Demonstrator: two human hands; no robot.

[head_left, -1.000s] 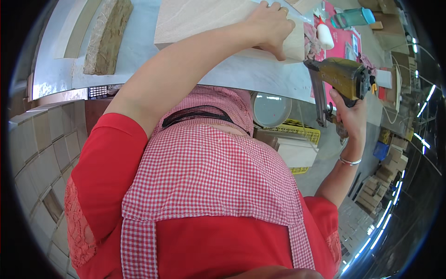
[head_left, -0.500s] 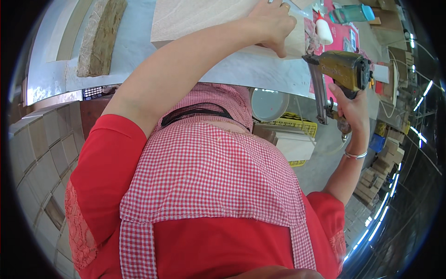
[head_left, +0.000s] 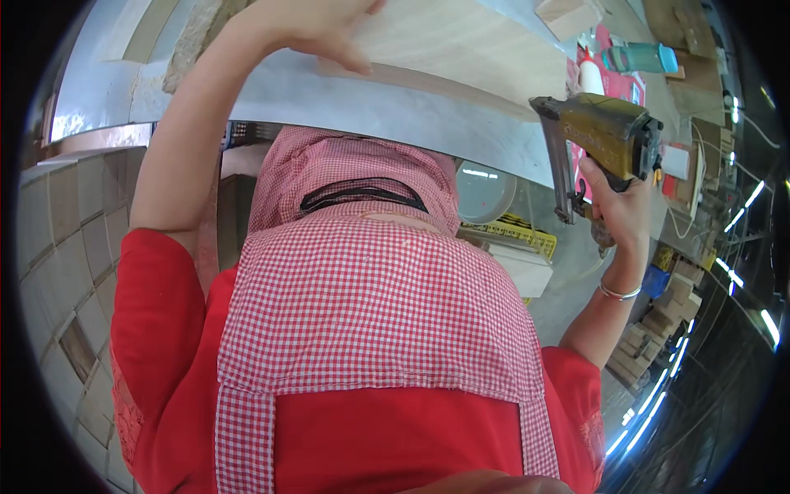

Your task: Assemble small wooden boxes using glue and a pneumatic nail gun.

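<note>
My right hand (head_left: 619, 202) is closed around the grip of a yellow-and-black nail gun (head_left: 605, 132). The gun is held up in front of the table's edge, with its nose near the right end of a pale wooden box-like piece (head_left: 461, 49). My left hand (head_left: 325, 29) is at the left end of that piece, thumb stretched out along its near edge and apart from the fingers. Part of that hand is cut off by the upper rim of the picture, and whether it presses on the wood I cannot tell.
A rough wood block (head_left: 193, 45) and pale strips (head_left: 140, 33) lie left on the grey table (head_left: 271, 90). At right are a small wood block (head_left: 568, 15), a white glue bottle (head_left: 590, 76) and a teal bottle (head_left: 638, 58). A round basin (head_left: 485, 193) and yellow crate (head_left: 531, 235) stand below.
My left hand has gone from the right end of the wooden piece to its left end. The nail gun stays in my right hand. The whole view has shifted slightly.
</note>
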